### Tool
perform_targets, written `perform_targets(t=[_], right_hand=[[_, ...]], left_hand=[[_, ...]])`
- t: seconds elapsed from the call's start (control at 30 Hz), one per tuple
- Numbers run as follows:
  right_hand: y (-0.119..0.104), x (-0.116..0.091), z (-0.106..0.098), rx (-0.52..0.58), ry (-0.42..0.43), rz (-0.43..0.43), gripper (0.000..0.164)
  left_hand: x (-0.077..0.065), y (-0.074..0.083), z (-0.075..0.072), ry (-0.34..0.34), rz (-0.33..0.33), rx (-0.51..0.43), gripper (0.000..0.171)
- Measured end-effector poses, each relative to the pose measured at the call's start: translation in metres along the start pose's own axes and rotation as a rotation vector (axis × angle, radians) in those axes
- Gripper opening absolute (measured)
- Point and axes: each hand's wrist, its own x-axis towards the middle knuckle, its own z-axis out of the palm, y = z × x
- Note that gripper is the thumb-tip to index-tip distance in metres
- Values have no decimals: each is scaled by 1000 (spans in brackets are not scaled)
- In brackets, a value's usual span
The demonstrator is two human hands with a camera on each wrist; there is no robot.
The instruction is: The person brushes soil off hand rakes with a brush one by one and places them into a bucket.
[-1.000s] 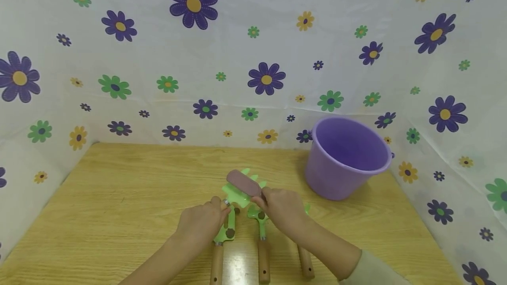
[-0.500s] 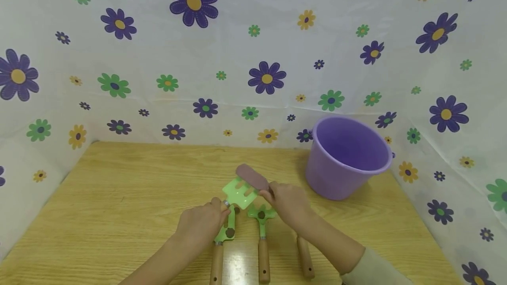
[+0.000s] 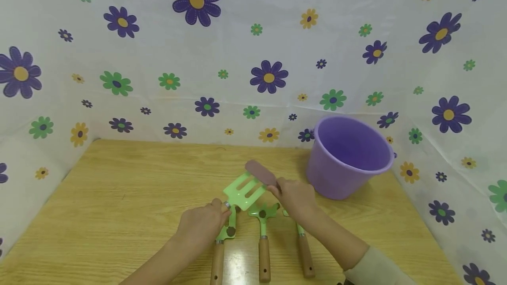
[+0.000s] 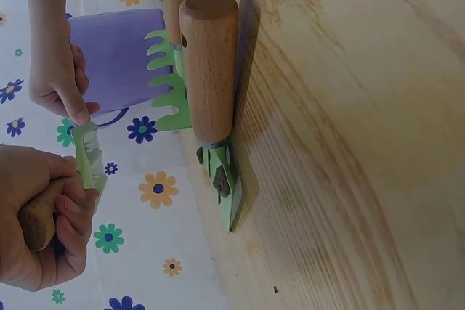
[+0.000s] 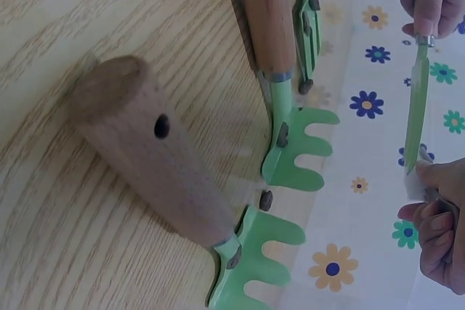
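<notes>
A small green garden fork [image 3: 239, 198] is gripped by its wooden handle in my left hand [image 3: 200, 223]. My right hand [image 3: 295, 199] holds a brush [image 3: 259, 172] with a mauve back across the fork's tines; its white bristles [image 4: 93, 152] show in the left wrist view. Below my hands lie other green garden tools with wooden handles. A slotted fork [image 3: 227, 233] is on the left, partly behind my left hand. In the middle is a hand rake [image 3: 263, 228]. Another rake [image 5: 265, 245] lies under my right forearm. Brown lumps sit on these tools.
A purple bucket [image 3: 336, 168] stands at the back right of the wooden table [image 3: 150, 179]. Flower-print sheeting [image 3: 229, 34] surrounds the table at the back and sides. A loose brown lump [image 5: 266, 200] lies between the two rakes.
The brush in my right hand has slid right and slightly upward along the fork, uncovering more of its slots. My left hand and the fork stay almost in place.
</notes>
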Motion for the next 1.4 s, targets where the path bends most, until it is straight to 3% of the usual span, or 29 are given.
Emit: perform_targets(t=[0.23,0.5,0.67,0.97,1.4], right_hand=[[9,0,-1,-11,4,25,40],[14,2,1,18,15,54,42],[13,5,-3,18,31,62,42],[12,6,-9,41,7,67,43],[2,1,-21,47,24,6,41]], left_hand=[[0,1,-1,0,-20,-49,40],[-2,-3,-1,-55,-39,-62,40],[-3,-6,1,-8,-12,-41,50],[0,-4,2,35,-16,-11,41],[2,-1,2,-38,-59,-71,38]])
